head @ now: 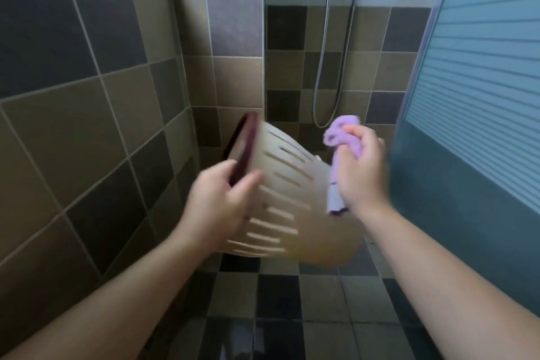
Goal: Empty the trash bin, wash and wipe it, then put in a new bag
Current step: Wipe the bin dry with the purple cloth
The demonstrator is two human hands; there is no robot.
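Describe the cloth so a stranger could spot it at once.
Start at the frosted shower door on the right, then drop left to the right hand. The bunched cloth it grips, beside the cream slotted bin, is the only lilac thing among brown and dark tiles.

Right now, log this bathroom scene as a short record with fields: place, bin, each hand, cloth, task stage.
place: tiled bathroom corner, shower hose on the back wall, striped glass panel at right
bin: cream slotted trash bin with dark rim, held off the floor, tipped on its side, opening towards the left wall, no bag seen
left hand: left hand grips the bin at its rim
right hand: right hand holds the cloth, fingers curled round it
cloth: purple cloth, bunched, at the bin's base end
task stage: wiping, judged from the cloth; image blurred
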